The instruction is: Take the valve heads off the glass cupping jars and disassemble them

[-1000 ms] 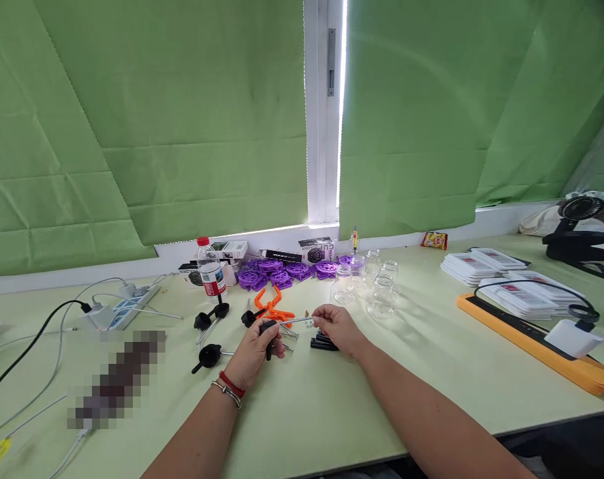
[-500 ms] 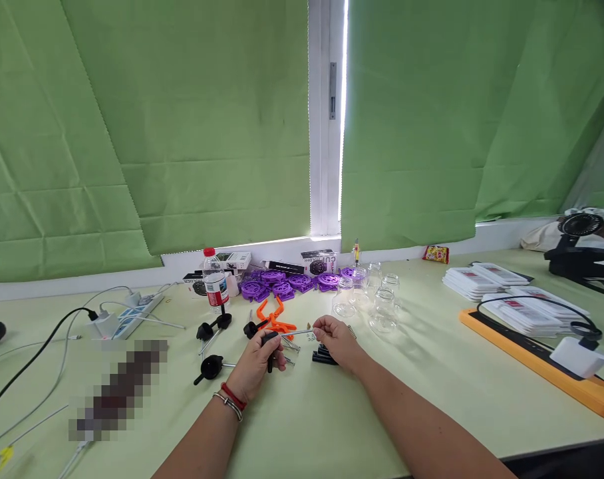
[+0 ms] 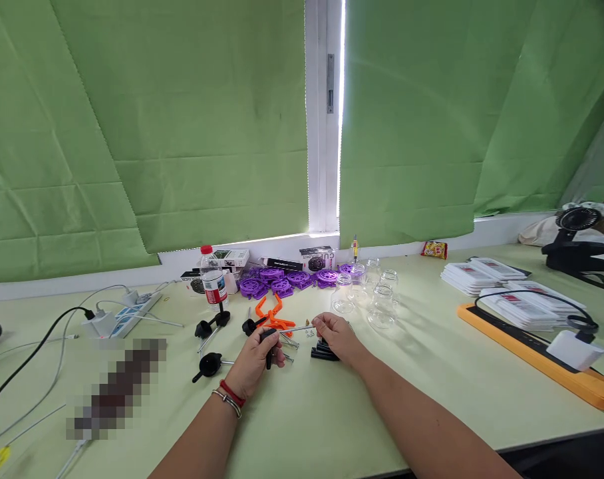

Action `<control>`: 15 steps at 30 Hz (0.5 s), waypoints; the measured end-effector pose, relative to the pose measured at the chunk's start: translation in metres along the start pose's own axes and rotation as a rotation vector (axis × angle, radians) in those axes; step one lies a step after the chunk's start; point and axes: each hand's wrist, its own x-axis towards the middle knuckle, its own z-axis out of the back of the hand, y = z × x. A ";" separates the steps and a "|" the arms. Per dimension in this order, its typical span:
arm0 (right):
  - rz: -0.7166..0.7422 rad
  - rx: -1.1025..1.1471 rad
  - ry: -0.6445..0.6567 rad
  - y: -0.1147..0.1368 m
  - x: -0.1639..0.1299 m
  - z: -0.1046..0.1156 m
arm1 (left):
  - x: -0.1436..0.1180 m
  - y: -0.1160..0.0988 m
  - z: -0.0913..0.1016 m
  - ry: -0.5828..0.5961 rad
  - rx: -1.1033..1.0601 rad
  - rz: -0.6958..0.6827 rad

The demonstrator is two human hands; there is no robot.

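Observation:
My left hand (image 3: 255, 362) grips the black knob of a long metal bolt (image 3: 296, 328), which points right. My right hand (image 3: 334, 338) pinches the bolt's free tip between thumb and forefinger. Under my right hand lie small black blocks (image 3: 322, 352). Loose bolts (image 3: 291, 342) and small nuts (image 3: 308, 332) lie between my hands. An orange plastic part (image 3: 272, 315) sits just beyond my left hand. Other black-knobbed bolts lie to the left: one (image 3: 208, 364) beside my left wrist, a pair (image 3: 211, 324) farther back.
Purple plastic wheels (image 3: 282, 281), clear glass jars (image 3: 369, 296), a water bottle (image 3: 212, 279) and small boxes stand near the window. A power strip with cables (image 3: 120, 318) lies at left. White packets (image 3: 491, 274), an orange tray (image 3: 541, 356) and a fan (image 3: 576, 241) are at right.
The view shifts a little up and down. Both hands keep their hold on the bolt, almost in place, with the right fingers working at its tip.

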 end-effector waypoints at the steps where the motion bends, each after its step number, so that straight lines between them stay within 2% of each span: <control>1: 0.015 0.033 0.001 0.000 0.000 0.000 | 0.000 -0.001 0.000 -0.006 0.003 0.002; 3: 0.028 0.054 0.004 -0.002 0.001 0.000 | -0.001 -0.002 -0.001 -0.006 0.008 0.007; 10: -0.025 -0.095 -0.010 -0.005 0.001 -0.001 | 0.000 0.001 0.000 0.026 0.018 0.005; 15: -0.006 -0.012 0.005 -0.002 0.001 -0.002 | 0.001 0.002 0.001 0.017 0.021 -0.002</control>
